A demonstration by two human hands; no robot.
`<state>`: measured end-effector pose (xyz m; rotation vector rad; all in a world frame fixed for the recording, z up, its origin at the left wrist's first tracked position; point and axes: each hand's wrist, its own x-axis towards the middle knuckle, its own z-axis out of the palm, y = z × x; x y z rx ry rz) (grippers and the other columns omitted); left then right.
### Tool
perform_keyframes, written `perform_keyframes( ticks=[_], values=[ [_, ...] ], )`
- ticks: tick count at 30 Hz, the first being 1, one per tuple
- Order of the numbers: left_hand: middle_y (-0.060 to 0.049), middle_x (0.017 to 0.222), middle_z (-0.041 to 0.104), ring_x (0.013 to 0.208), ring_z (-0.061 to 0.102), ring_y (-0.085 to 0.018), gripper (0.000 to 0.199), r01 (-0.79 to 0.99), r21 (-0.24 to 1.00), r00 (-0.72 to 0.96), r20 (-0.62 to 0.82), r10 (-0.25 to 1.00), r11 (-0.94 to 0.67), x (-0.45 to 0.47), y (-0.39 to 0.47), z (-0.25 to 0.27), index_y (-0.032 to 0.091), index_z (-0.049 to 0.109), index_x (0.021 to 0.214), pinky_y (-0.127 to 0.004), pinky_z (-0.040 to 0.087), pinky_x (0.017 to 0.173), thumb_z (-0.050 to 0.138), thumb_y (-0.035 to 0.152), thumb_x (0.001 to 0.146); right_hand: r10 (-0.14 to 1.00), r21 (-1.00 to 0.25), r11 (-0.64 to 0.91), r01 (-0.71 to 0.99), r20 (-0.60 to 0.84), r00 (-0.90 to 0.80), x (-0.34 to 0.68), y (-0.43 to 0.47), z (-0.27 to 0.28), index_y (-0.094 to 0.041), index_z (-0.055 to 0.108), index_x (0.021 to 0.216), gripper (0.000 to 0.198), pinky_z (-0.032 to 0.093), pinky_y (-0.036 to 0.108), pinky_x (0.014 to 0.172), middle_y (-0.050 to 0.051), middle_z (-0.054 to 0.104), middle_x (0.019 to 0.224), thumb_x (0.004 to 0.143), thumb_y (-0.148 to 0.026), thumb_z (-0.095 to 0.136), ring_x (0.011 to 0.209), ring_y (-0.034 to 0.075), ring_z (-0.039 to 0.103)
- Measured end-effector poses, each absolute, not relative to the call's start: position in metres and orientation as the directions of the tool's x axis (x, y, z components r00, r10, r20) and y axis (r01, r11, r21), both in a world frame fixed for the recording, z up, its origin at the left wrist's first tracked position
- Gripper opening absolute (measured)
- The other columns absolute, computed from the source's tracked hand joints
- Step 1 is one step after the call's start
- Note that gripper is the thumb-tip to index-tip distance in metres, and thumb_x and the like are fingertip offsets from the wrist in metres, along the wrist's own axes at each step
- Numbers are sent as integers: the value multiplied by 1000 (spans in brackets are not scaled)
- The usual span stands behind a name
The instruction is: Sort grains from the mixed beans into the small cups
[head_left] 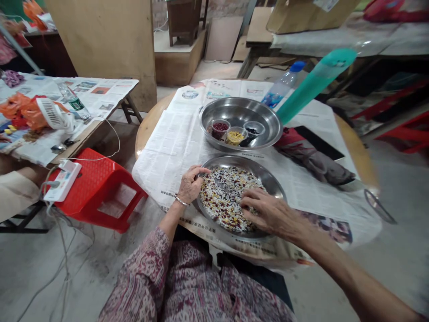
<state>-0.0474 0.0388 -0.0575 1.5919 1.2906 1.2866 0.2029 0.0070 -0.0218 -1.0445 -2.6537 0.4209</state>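
Note:
A shallow metal tray [273, 179] lies on the newspaper-covered table in front of me. Spread across it are mixed grains and beans [223, 194] in white, dark red, yellow and black. At the tray's left rim is my left hand [191, 184], closed on the edge with its index finger reaching over the grains. My right hand [264, 209] is down in the mixture on the right side, fingers curled together; what they pinch is hidden. Behind stands a deeper metal basin [271, 118] holding small clear cups of red beans [220, 129], yellow pieces [234, 137] and black beans [253, 129].
To the right lie a folded umbrella [311, 158] and a dark flat object [318, 142]. A plastic bottle [281, 87] and a long green balloon [315, 89] stand behind the basin. A red stool [90, 188] with a power strip [62, 182] is at left.

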Motion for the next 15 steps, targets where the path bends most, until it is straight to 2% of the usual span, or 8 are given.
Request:
perform_keyframes(
  ticks=[6, 9, 12, 15],
  values=[
    [-6, 115, 66, 117, 58, -19, 37, 263, 931, 6, 262, 965, -254, -47, 38, -56, 18, 71, 94, -33, 40, 109, 46, 1, 73, 771, -364, 619, 696, 114, -626, 211, -10, -19, -23, 67, 83, 22, 53, 36, 77, 7, 66, 92, 92, -31, 48, 84, 21, 64],
    [-5, 114, 66, 116, 58, -18, 37, 275, 927, 11, 262, 965, -255, -47, 38, -54, 19, 71, 94, -32, 40, 108, 46, 1, 74, 826, -363, 561, 744, 178, -535, 205, -4, -22, -23, 67, 99, 20, 52, 42, 88, 10, 65, 107, 89, -34, 54, 100, 26, 62],
    [-5, 113, 67, 118, 57, -18, 37, 285, 922, 15, 269, 963, -262, -47, 39, -54, 18, 71, 94, -32, 40, 108, 46, 1, 74, 852, -346, 523, 779, 195, -486, 194, 6, -30, -22, 63, 115, 37, 47, 49, 98, 12, 60, 120, 79, -30, 63, 116, 31, 55],
    [-5, 112, 67, 120, 56, -19, 36, 283, 923, 13, 267, 964, -259, -47, 39, -53, 19, 72, 93, -33, 40, 109, 46, 1, 74, 847, -402, 522, 753, 140, -513, 183, 13, -37, -21, 64, 103, 28, 49, 44, 93, 10, 62, 108, 76, -19, 58, 106, 27, 58]
  ],
)
